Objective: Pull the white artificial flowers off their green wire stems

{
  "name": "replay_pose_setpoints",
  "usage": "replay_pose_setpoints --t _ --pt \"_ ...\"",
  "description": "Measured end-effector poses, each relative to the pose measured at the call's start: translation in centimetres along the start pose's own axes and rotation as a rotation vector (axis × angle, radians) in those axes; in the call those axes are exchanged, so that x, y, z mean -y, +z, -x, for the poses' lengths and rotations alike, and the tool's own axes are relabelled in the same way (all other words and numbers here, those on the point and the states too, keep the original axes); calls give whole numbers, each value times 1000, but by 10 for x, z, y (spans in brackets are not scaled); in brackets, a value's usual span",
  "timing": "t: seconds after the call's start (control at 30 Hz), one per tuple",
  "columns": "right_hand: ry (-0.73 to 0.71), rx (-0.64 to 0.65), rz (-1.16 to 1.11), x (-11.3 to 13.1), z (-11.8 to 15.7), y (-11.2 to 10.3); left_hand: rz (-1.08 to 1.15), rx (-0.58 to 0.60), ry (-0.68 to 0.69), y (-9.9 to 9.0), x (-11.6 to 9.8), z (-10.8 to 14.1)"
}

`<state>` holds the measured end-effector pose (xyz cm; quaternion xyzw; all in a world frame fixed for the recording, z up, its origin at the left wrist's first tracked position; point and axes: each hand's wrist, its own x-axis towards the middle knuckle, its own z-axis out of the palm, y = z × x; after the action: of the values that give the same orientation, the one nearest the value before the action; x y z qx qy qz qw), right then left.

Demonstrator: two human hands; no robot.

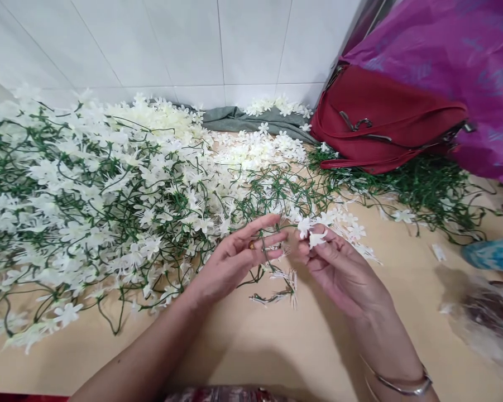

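My right hand pinches small white artificial flowers between thumb and fingers. A thin green stem runs from them toward my left hand, whose fingers are extended, with the stem threaded among them. A ring shows on one left finger. Below the hands, a short green piece with white stamens lies on the tabletop. Close to my left hand spreads a big heap of white artificial flowers on green stems.
Loose white petals lie behind the hands, near grey cloth. At the right are a red bag, a purple plastic bag, green stems, a blue patterned object and a clear plastic bag. A tiled wall stands behind.
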<state>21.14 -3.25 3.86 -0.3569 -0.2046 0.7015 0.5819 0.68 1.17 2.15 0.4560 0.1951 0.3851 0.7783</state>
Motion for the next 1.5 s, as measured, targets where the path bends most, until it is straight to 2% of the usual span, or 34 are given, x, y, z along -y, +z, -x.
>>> replay_pose_setpoints --t 0.1,0.2,0.33,0.47,0.57,0.7,0.83,0.97,1.07,1.17,1.23,1.37,1.5 --pt "2 -60 48 0 -1 -2 -44 -25 -56 -2 -2 0" --pt "24 -58 120 -1 -1 -1 -126 -77 2 -3 0 -1" --pt "-5 42 328 -5 1 0 -224 -224 179 2 6 -2" --pt "58 174 456 -14 2 5 -345 -372 309 9 9 -3" --pt "64 196 416 -18 3 9 -496 -368 362 7 11 -2" --pt "59 178 277 -13 4 10 -765 -287 463 -1 11 0" --pt "47 142 308 -7 3 6 -815 -220 429 -4 7 -1" --pt "26 105 412 -6 2 4 -862 -101 371 -6 1 -2" --pt "7 129 470 -5 2 2 -836 -74 331 -6 -4 -3" --pt "-10 186 469 -1 3 0 -794 -98 296 -4 -9 -3" --pt "-20 189 452 2 5 -1 -764 -155 275 -2 -11 -4" --pt "-67 129 437 6 5 -1 -652 -309 204 -2 -10 -4" --pt "-81 28 481 2 3 0 -584 -337 176 -2 -8 -5"
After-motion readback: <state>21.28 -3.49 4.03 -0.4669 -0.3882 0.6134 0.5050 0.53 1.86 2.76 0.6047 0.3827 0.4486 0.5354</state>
